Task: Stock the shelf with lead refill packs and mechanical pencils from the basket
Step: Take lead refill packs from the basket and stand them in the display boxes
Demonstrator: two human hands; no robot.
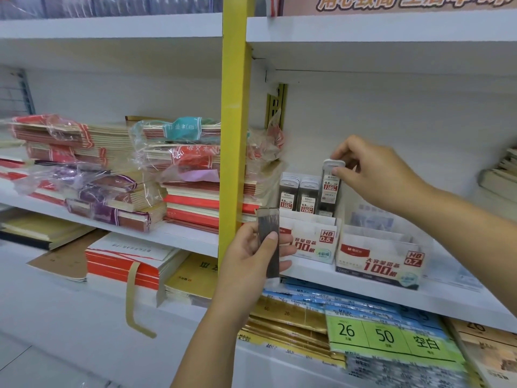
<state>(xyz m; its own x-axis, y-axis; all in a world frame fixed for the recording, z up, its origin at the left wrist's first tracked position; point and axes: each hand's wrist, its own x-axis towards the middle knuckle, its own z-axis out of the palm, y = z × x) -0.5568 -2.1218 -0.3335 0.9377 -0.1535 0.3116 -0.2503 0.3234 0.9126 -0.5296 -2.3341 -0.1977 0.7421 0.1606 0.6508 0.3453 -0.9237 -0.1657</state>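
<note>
My right hand (375, 175) pinches the white top of a dark lead refill pack (331, 189) and holds it upright over the back right of the HB 0.5 display box (310, 242). Two rows of matching packs (298, 196) stand in that box to its left. My left hand (251, 256) grips another dark lead pack (270, 242) upright, in front of the box's left end. A second display box marked HB 0.7 (383, 261) sits to the right on the same white shelf (349, 284). No basket or mechanical pencils are in view.
A yellow upright post (233, 135) divides the shelving. Left of it lie wrapped stacks of red and purple notebooks (112, 177). Below the display boxes are blue and gold paper pads (307, 306) and a green 26/50 label (389, 337). Books lie at the far right (500, 175).
</note>
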